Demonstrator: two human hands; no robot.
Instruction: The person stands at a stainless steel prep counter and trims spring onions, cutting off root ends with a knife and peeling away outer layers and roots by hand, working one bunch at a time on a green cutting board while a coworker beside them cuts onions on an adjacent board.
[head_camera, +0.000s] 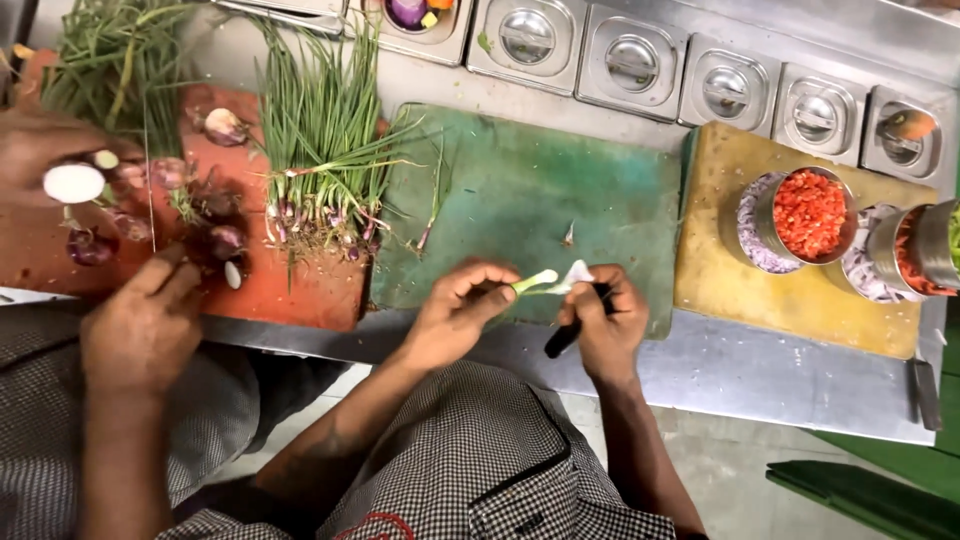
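My left hand (455, 312) pinches a small spring onion (533, 282) by its pale green stalk, over the near edge of a green cutting board (520, 190). My right hand (603, 322) is closed on a knife with a black handle (562, 340). Its thumb presses a strip of white skin (577, 273) at the onion's bulb end. The blade is mostly hidden by my fingers. Both hands are close together, a few centimetres apart.
A bunch of spring onions (320, 150) lies across a red board (300, 290) to the left. There a co-worker's hands (140, 325) handle purple bulbs. On a yellow board (720, 290) to the right stand steel tins of chopped red pieces (810, 212). Lidded steel pans (632, 62) line the back.
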